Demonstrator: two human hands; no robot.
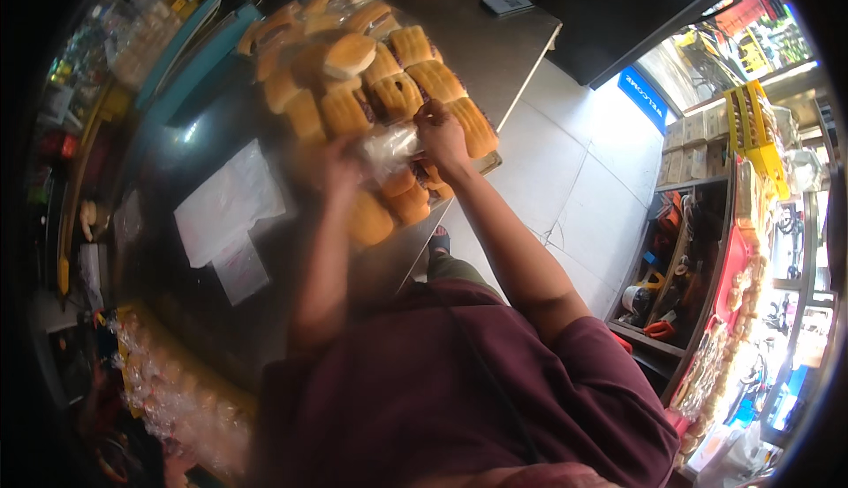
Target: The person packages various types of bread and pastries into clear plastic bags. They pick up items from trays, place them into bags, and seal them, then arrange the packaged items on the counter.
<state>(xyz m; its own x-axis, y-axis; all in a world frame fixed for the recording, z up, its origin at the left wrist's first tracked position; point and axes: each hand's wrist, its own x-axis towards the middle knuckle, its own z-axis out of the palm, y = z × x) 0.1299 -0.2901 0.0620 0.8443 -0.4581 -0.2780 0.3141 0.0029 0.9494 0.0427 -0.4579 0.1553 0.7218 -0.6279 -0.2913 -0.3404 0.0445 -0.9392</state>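
Note:
A clear plastic bag (392, 148) is stretched between my two hands, just above rows of golden buns. The fingers of my right hand (442, 131) are closed on its right end, beside a bun (473, 129) at the table's edge. At the bag's left end is my left hand (344, 162), blurred, with its fingers against the plastic. Whether a bun is inside the bag, I cannot tell. Several buns show a dark filling or coating along their sides, and one loose bun (351, 55) lies on top of the others. Flat plastic bags (228, 206) are stacked left of my left arm.
The buns cover much of a dark metal table (199, 123). A phone (508, 2) lies near its far right corner. Packed buns in clear wrap (179, 402) fill a yellow crate at lower left. Shelving with tools (662, 276) stands to the right, across the tiled floor (556, 150).

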